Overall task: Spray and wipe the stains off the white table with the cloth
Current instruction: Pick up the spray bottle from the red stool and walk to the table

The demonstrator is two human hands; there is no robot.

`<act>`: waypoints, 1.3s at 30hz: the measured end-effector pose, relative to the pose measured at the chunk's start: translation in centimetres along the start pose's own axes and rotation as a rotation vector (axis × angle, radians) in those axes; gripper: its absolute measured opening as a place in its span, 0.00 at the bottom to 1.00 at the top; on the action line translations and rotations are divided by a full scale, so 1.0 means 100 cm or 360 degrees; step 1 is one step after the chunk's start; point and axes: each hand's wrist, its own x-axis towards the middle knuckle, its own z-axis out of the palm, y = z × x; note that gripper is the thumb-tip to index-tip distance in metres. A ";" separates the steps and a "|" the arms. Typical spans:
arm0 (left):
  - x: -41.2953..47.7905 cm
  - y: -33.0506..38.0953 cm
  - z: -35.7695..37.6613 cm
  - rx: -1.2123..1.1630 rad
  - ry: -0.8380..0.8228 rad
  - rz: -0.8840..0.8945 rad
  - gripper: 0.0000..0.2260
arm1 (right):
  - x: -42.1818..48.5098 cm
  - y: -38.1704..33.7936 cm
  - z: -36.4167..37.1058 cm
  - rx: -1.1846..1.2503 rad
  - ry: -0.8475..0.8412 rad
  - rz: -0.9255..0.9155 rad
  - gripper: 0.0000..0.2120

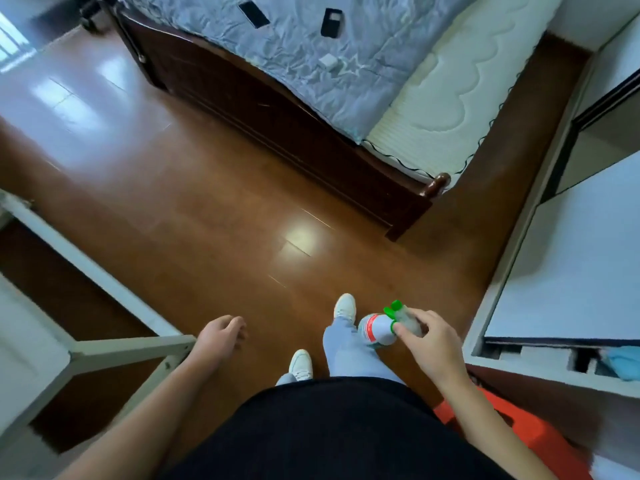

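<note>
My right hand point(429, 341) grips a clear spray bottle point(379, 329) with a green nozzle and a red-and-white label, held at hip height over the floor. My left hand point(221, 336) hangs beside me with loosely curled fingers and nothing in it. A white table point(568, 278) stands along the right side, its top bare where I see it. A blue cloth point(621, 358) lies at the far right, below the table's near edge. No stains show from here.
A dark wooden bed point(277, 109) with a grey sheet and two phones fills the top. White metal frame bars point(104, 351) stand at the left. An orange stool point(519, 431) sits behind my right arm. Brown wood floor point(207, 220) lies between.
</note>
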 end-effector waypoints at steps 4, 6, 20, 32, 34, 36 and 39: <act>0.013 -0.004 -0.023 -0.0083 0.0108 -0.0141 0.12 | 0.069 -0.044 0.012 -0.0083 -0.0227 -0.0201 0.13; 0.013 -0.012 -0.033 -0.0157 0.0192 -0.0247 0.12 | 0.105 -0.069 0.019 -0.0099 -0.0371 -0.0328 0.12; -0.014 -0.044 -0.017 -0.1141 0.0689 -0.1034 0.13 | 0.284 -0.288 0.123 -0.0419 -0.1065 -0.1237 0.14; 0.113 -0.004 -0.170 -0.1112 0.0650 -0.0919 0.13 | 0.329 -0.444 0.221 -0.0358 -0.1024 -0.1207 0.06; 0.137 0.014 -0.215 -0.1048 0.0645 -0.0778 0.13 | 0.334 -0.468 0.238 -0.0315 -0.0977 -0.1155 0.11; 0.152 0.032 -0.257 -0.1021 0.0705 -0.0647 0.13 | 0.336 -0.494 0.257 -0.0330 -0.0990 -0.1168 0.14; 0.168 0.047 -0.305 -0.1074 0.0843 -0.0555 0.13 | 0.341 -0.542 0.289 -0.0306 -0.1108 -0.1272 0.10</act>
